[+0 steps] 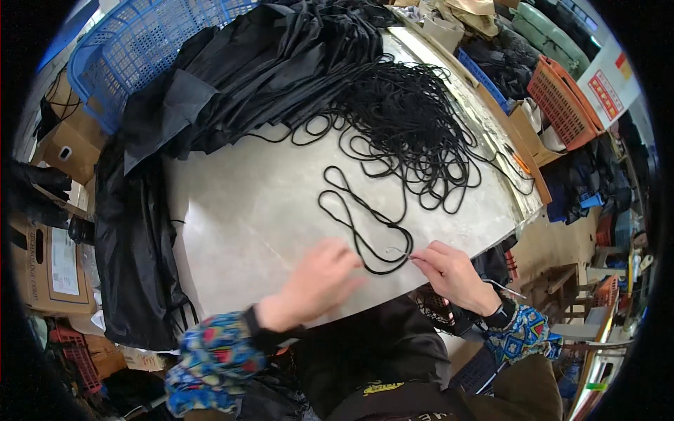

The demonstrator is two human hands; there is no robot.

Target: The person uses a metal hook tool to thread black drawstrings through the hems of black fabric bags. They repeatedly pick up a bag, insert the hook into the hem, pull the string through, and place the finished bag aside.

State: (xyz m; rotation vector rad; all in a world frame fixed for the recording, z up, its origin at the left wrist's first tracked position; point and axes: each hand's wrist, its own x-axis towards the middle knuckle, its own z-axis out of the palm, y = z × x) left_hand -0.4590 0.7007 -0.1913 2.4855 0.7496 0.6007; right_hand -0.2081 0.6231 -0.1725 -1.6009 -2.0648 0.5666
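My right hand [449, 272] is closed in a pinch at the near right of the table. It grips a thin metal wire [505, 289], whose pale rod shows behind the wrist and whose bent tip pokes out past the fingertips. A loop of black cord [370, 264] lies on the tabletop right by those fingertips; whether they pinch the cord too, I cannot tell. My left hand [314, 281] hovers over the table's near side, left of the loop. Motion smears its fingers, and no held thing shows in it.
A tangled heap of black cord [404, 105] covers the far right of the white table [246, 224]. Folded black fabric [260, 77] is piled at the far left beside a blue basket [151, 56]. More black fabric [133, 252] hangs over the left edge. Orange-handled scissors [519, 163] lie at the right edge.
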